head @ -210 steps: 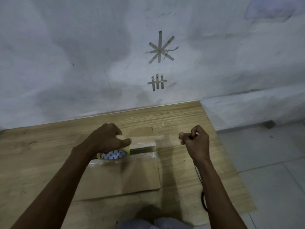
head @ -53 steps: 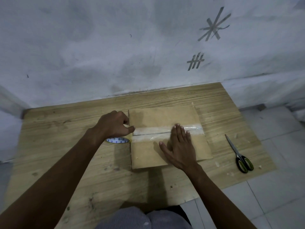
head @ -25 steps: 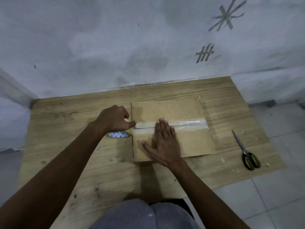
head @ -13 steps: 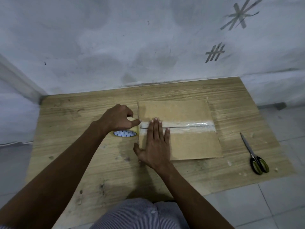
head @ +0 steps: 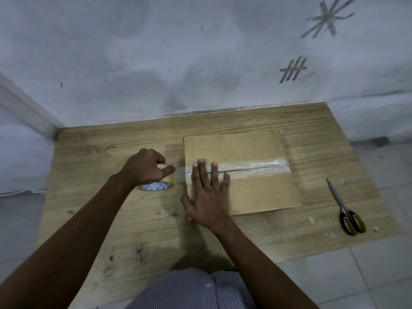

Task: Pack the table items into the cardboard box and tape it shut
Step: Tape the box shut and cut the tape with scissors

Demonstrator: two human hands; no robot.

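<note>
On the cardboard box (head: 245, 150) seam, right grip (head: 209, 197) flat, uncurled; beside it, left grip (head: 142, 168) round the tape roll (head: 156, 186).

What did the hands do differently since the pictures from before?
The right hand, flat on the tape strip, slid left along the cardboard box to its left edge. The left hand still holds the tape roll beside the box. The scissors stayed right of it.

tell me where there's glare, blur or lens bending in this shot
Head view: glare streaks the tape strip across the cardboard box. Head view: the right hand looks slightly smeared along its edge. Head view: the wide lens bows the far edge of the table. Head view: light is dim, shadows soft.
</note>
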